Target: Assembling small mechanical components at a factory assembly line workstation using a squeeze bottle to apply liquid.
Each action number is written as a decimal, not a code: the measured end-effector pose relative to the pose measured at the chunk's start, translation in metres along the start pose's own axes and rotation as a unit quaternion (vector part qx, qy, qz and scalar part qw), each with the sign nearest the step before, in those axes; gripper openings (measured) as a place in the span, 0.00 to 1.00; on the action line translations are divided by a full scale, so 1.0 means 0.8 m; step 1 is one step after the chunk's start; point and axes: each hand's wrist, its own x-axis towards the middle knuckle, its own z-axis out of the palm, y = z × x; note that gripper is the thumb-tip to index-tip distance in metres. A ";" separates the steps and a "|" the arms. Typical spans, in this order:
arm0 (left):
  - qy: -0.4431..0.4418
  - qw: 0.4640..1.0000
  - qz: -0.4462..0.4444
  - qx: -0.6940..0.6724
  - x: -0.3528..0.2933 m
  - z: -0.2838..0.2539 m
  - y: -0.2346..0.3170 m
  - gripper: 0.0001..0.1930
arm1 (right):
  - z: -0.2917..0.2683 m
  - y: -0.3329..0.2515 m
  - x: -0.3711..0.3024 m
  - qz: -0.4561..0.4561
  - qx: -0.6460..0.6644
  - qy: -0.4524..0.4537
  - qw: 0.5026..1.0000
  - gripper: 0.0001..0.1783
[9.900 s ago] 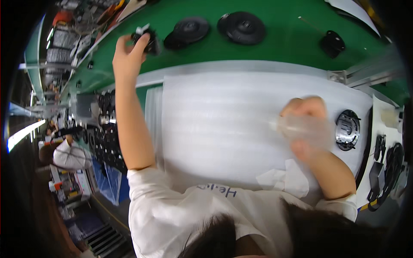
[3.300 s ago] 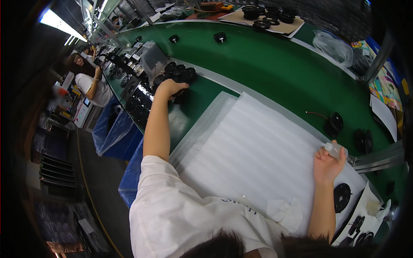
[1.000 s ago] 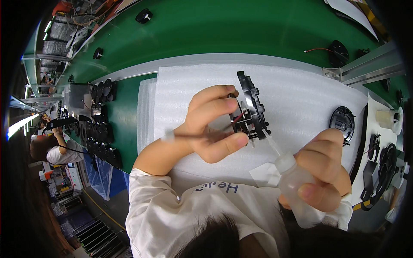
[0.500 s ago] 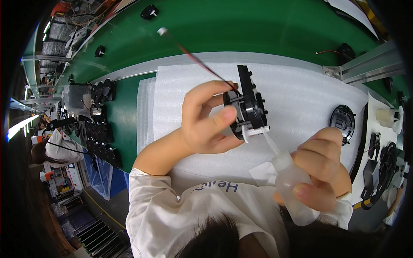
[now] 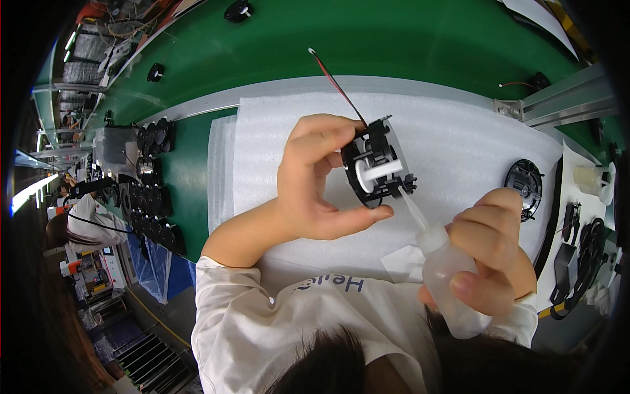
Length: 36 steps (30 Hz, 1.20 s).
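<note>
My left hand [image 5: 312, 174] grips a round black plastic motor assembly [image 5: 374, 148] by its edge, thumb below and fingers above. A white plastic shaft piece [image 5: 382, 171] sticks out of the assembly's face. From its top runs a thin red and black wire [image 5: 338, 87] ending in a small white connector. My right hand [image 5: 489, 253] is wrapped around a translucent squeeze bottle [image 5: 453, 282] with a tapered nozzle. The nozzle's tip [image 5: 403, 192] is at the lower right edge of the assembly, seemingly touching it.
White foam sheeting [image 5: 453, 144] covers the bench under my hands. A round black part [image 5: 524, 189] lies at right, near a cup [image 5: 586, 177]. Several black assemblies [image 5: 154, 203] stand in rows at left. Beyond a metal rail, a green belt [image 5: 394, 39] carries black parts.
My left hand has turned the assembly so its face with the white shaft piece shows, and the thumb has moved lower. The wire swung right. The bottle barely moved. Parts on the belt shifted right.
</note>
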 end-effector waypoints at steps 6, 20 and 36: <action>0.027 0.969 -0.151 -0.194 0.000 0.000 0.010 0.35 | 0.001 0.004 -0.001 -0.002 0.011 -0.004 1.000 0.22; 0.086 0.858 -0.272 -0.426 0.004 -0.001 0.011 0.23 | 0.005 0.006 -0.004 -0.011 0.007 0.006 1.000 0.21; 0.048 0.854 -0.276 0.438 0.116 -0.041 -0.164 0.30 | 0.035 0.090 -0.038 0.603 0.537 0.264 0.527 0.19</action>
